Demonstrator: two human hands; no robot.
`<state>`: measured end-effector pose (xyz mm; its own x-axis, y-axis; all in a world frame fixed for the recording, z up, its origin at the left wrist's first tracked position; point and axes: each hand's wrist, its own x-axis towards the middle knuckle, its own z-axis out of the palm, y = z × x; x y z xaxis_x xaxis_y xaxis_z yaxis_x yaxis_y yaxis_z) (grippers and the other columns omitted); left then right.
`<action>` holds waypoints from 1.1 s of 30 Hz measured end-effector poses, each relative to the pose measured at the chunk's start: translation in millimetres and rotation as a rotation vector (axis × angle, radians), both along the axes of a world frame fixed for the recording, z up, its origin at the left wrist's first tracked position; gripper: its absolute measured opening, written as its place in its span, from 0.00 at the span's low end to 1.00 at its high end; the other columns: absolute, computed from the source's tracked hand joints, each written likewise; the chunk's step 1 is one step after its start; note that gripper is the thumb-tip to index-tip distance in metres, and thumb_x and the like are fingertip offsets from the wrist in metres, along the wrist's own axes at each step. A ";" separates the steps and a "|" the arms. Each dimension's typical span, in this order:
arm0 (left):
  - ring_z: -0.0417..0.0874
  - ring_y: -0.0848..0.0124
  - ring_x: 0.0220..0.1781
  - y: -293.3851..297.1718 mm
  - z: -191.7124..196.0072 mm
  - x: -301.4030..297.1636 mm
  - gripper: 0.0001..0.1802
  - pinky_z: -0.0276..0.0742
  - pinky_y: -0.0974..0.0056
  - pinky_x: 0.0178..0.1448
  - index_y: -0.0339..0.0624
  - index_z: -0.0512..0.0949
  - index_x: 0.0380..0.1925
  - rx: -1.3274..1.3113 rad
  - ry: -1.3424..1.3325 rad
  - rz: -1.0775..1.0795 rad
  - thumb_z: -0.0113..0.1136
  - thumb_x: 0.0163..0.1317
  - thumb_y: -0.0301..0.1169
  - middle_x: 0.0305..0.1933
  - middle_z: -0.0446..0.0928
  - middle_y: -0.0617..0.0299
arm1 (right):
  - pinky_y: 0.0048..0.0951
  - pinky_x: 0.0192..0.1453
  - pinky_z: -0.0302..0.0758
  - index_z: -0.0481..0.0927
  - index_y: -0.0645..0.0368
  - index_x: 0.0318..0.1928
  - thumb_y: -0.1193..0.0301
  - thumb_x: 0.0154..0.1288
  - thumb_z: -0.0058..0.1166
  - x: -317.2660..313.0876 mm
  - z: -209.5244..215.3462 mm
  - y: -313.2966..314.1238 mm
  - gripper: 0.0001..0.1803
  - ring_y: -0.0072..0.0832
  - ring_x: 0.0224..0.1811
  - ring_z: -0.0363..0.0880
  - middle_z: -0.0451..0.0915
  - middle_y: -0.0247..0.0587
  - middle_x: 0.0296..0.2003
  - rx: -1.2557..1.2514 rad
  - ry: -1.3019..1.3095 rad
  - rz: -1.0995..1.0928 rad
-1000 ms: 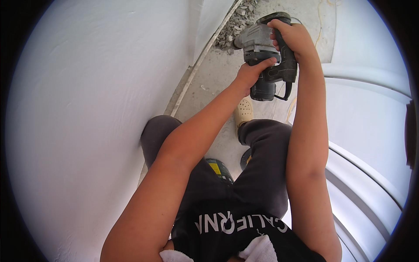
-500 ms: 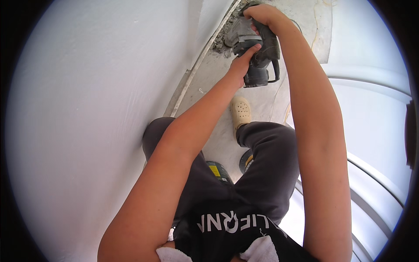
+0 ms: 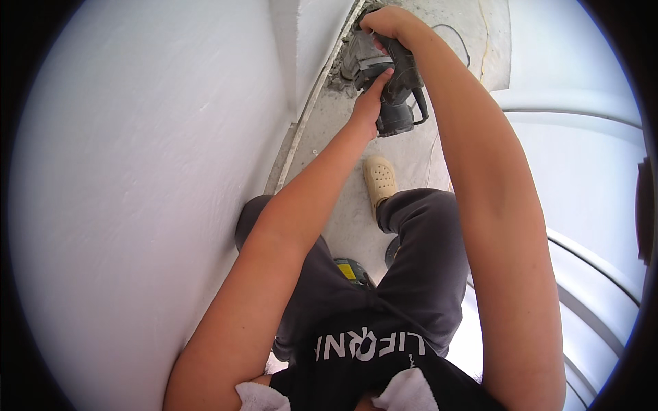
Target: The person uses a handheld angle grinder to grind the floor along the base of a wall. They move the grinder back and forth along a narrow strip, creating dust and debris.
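Note:
A dark, dusty power tool that looks like a rotary or demolition hammer [image 3: 397, 118] is held at the far end of my reach, low over the floor beside the wall. My left hand [image 3: 370, 103] is closed on its near left side, the thumb lying along the casing. At the far end my right hand [image 3: 392, 25] wraps over the tool's dark handle, its fingers partly hidden. Broken grey rubble [image 3: 337, 81] lies against the left side of the tool. The tool's working tip does not show.
A white wall [image 3: 171, 151] rises close on my left, with a narrow ledge strip [image 3: 291, 147] along its foot. Concrete floor [image 3: 329, 164] carries a thin yellowish cable [image 3: 484, 41]. My beige clog [image 3: 380, 179] stands near the tool; a green-and-yellow container [image 3: 353, 272] sits between my legs.
In the picture, the tool and both hands have shifted slightly left. More of the dark cord loop shows right of my right wrist. Both hands keep their hold.

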<state>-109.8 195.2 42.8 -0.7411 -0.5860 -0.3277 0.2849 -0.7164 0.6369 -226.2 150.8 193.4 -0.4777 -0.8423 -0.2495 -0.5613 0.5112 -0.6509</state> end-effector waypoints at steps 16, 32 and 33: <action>0.84 0.71 0.45 -13.8 -56.5 40.9 0.33 0.79 0.64 0.51 0.40 0.77 0.53 0.025 0.009 -0.051 0.74 0.54 0.50 0.45 0.83 0.62 | 0.32 0.40 0.81 0.85 0.56 0.19 0.59 0.55 0.45 55.0 -46.1 1.4 0.20 0.29 0.25 0.85 0.83 0.37 0.18 0.149 0.364 0.026; 0.85 0.70 0.47 5.7 4.9 24.2 0.38 0.81 0.62 0.51 0.36 0.74 0.56 -0.083 -0.057 -0.100 0.77 0.53 0.50 0.48 0.82 0.59 | 0.28 0.26 0.74 0.83 0.69 0.29 0.63 0.56 0.64 21.6 2.1 57.1 0.17 0.26 0.21 0.77 0.81 0.41 0.25 -0.188 -0.254 -0.259; 0.84 0.70 0.47 8.0 8.8 24.8 0.40 0.82 0.62 0.50 0.36 0.74 0.56 -0.084 -0.073 -0.119 0.76 0.53 0.53 0.48 0.82 0.59 | 0.29 0.25 0.74 0.83 0.70 0.28 0.63 0.55 0.64 22.9 8.5 60.0 0.17 0.28 0.21 0.77 0.81 0.43 0.24 -0.196 -0.270 -0.265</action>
